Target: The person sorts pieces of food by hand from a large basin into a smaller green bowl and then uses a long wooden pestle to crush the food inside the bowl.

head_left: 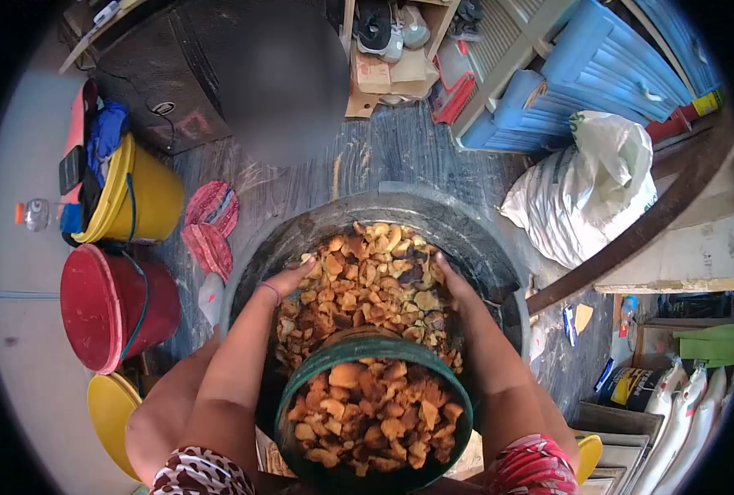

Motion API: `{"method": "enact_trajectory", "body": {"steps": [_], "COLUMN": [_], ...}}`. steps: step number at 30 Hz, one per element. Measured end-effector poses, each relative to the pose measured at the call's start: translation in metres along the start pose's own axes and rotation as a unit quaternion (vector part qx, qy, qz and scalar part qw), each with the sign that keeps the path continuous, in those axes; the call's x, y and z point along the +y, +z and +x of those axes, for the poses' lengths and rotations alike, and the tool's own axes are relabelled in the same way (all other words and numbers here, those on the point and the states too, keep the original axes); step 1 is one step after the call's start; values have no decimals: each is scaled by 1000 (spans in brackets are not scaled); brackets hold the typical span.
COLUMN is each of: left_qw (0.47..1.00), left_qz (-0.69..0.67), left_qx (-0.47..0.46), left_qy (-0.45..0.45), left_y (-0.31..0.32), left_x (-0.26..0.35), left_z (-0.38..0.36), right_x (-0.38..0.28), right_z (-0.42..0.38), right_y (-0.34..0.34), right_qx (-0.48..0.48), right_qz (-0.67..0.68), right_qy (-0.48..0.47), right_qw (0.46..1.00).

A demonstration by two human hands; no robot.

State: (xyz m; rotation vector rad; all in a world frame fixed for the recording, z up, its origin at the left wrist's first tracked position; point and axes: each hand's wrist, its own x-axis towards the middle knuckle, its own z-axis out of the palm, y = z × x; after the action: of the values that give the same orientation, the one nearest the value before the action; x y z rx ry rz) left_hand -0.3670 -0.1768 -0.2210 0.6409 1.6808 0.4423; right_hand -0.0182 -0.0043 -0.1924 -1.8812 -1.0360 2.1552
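Brown, bread-like chunks [359, 276] lie heaped in a wide dark tub [256, 239]. My left hand [295, 276] touches the left side of the heap, thumb stretched over the chunks and other fingers mostly hidden. At the right side of the heap, between it and the tub wall, is my right hand [452, 279]. Its thumb points forward; the remaining fingers are out of sight. Both hands look open, with no grip visible. Closer to my body, between my forearms, a green bucket [287, 396] holds more of these chunks and overlaps the tub's near part.
Left of the tub stand a red bucket [91, 309] and a yellow bucket [128, 194], with a pink cloth [208, 239] on the floor. Right are a white sack [561, 194] and a curved dark bar [639, 239] reaching the tub. Blue drawers [581, 82] stand behind.
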Motion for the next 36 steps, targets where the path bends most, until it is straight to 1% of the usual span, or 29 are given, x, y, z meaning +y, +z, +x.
{"method": "enact_trajectory", "body": {"steps": [1,2,3,4,5,6,7,9,10,11,13,14,15,17,18,19,21,22,24,25,27,28,29,31,32,33,35,36], "left_qw": [998,992,992,992,992,992,992,992,978,978,981,968,969,955,946,946,936,935,927,927,941,931,930,926,925,924,903,905], "left_qz": [-58,-116,-115,-118,-121,-91,-90,-90,-172,-172,-150,-169,-169,-195,-222,-223,-255,-255,-234,-232,-168,-159,-155,-151,-134,-130,-182,-188], "left_qx": [24,47,44,37,29,42,38,-54,-119,-118,-77,-144,-143,-185,-194,-193,-175,-176,-187,-188,-186,-170,-168,-183,-171,-170,-180,-182], "left_qy": [16,30,25,29,35,82,81,74,24,23,94,114,113,124,135,135,169,171,224,228,227,282,288,295,313,317,345,336], "left_y": [7,16,24,29,31,33,32,29,26,31,45,50,52,56,59,61,66,67,68,68,64,65,63,61,60,59,60,60], "left_x": [2,4,26,65,86,74,73,77,86,83,82,81,81,75,75,75,78,80,91,99,116,127,137,156,162,169,187,199], "left_z": [7,14,4,-22,-32,-11,-3,8,2,6,7,6,8,13,10,6,-3,-6,-14,-21,-43,-53,-66,-93,-104,-118,-158,-188], "right_x": [-1,-2,-15,-31,-38,-29,-25,-24,-23,-21,-17,-9,-8,-4,0,4,9,1,-16,-20,-27,-33,-38,-51,-59,-68,-76,-80], "right_z": [14,24,15,2,-2,15,25,37,38,37,33,37,37,34,38,40,40,26,-8,-19,-45,-63,-74,-104,-128,-157,-193,-215], "right_y": [9,13,23,35,42,44,43,40,40,42,50,55,60,66,66,65,61,62,60,57,51,51,50,48,44,46,46,44], "right_qx": [0,-19,-19,-36,-53,-56,-53,-122,-115,-115,-206,-227,-228,-223,-198,-199,-213,-212,-212,-210,-199,-221,-222,-231,-245,-239,-264,-272], "right_qz": [25,3,5,-21,-48,-46,-44,-111,-102,-101,-3,12,12,-19,-34,-35,3,2,8,7,18,56,55,83,79,82,99,92], "right_qy": [-50,-84,-79,-53,-29,-22,-19,9,10,11,-4,-25,-25,-35,-37,-36,-66,-67,-58,-62,-66,-108,-115,-173,-178,-200,-235,-241], "right_qw": [998,996,997,998,997,997,997,986,988,988,979,973,973,974,979,979,975,975,976,976,977,968,967,954,950,947,930,927]}}
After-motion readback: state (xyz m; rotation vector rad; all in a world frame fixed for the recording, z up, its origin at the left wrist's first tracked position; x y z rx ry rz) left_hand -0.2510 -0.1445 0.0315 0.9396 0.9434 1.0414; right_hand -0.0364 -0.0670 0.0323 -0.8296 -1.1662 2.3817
